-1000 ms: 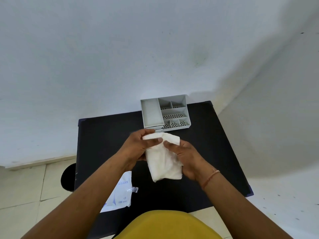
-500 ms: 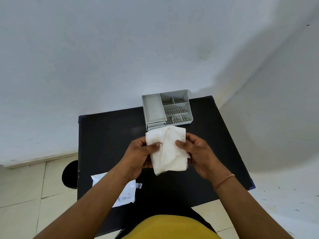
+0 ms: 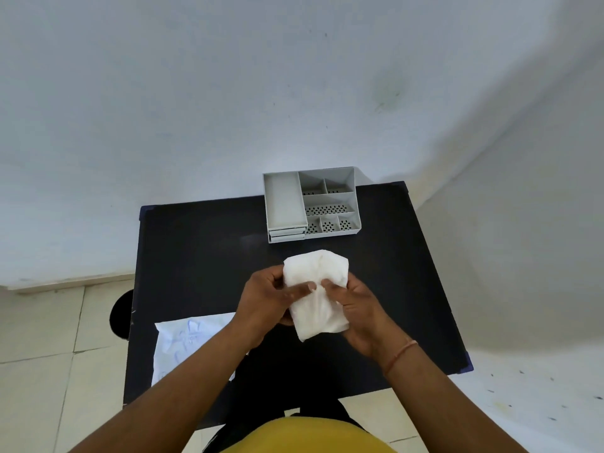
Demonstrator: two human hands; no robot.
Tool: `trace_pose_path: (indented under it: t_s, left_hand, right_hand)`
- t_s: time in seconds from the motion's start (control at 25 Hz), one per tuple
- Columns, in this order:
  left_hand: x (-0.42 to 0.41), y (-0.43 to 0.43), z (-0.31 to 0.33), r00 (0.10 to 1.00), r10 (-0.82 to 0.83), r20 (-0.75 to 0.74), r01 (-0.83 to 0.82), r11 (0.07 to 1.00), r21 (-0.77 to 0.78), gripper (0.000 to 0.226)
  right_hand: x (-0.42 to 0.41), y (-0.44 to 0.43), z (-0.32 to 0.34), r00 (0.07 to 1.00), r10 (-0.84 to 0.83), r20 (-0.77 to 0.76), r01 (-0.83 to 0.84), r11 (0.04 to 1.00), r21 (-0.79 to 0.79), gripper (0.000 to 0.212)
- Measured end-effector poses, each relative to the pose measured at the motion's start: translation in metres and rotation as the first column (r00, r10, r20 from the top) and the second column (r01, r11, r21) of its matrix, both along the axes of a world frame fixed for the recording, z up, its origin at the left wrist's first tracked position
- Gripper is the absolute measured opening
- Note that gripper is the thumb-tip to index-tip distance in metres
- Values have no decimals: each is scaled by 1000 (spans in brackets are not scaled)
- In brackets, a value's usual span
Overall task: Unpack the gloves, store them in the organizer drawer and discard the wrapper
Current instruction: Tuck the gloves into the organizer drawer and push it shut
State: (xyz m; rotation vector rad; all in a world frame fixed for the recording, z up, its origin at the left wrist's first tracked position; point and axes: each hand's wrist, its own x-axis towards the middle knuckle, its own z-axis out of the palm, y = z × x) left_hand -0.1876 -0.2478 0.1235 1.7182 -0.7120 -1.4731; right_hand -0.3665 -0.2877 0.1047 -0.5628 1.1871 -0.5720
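A folded white bundle of gloves (image 3: pixel 316 295) is held above the middle of the black table (image 3: pixel 196 250). My left hand (image 3: pixel 268 299) grips its left side and my right hand (image 3: pixel 356 308) its right side, thumbs meeting on its front. The grey organizer (image 3: pixel 354 197) stands at the table's far edge, with open compartments on the right and two shut drawers (image 3: pixel 287 235) at its front left. The empty white wrapper (image 3: pixel 186 341) with blue print lies flat at the table's near left, partly under my left forearm.
A white wall stands right behind the table and to its right. A round black object (image 3: pixel 121 315) sits on the tiled floor left of the table. My yellow clothing (image 3: pixel 310 436) shows at the bottom edge.
Both hands have squeezed the glove bundle into a tighter fold, thumbs now together on its front. The view has shifted, showing more of the wrapper on the left.
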Motion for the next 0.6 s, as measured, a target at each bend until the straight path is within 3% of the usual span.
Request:
trace_pose_path:
  t_s: [0.08,0.16,0.32,0.6]
  left_hand:
    - [4,-10,0,993,15,-114,-4,995,96,31]
    - [14,-28,-15,963,145,-226,-90,968,235,50]
    - [34,-79,-73,913,325,-247,-199,882,428,43]
    - [25,-141,-124,733,593,-333,-449,789,419,37]
  right_hand:
    - [-10,-6,-6,999,-10,45,9,1000,13,33]
    - [-20,-12,-12,996,8,88,-11,1000,25,38]
    - [-25,-18,-21,992,15,128,-21,999,40,46]
    - [-36,-27,-21,999,3,44,-6,999,54,30]
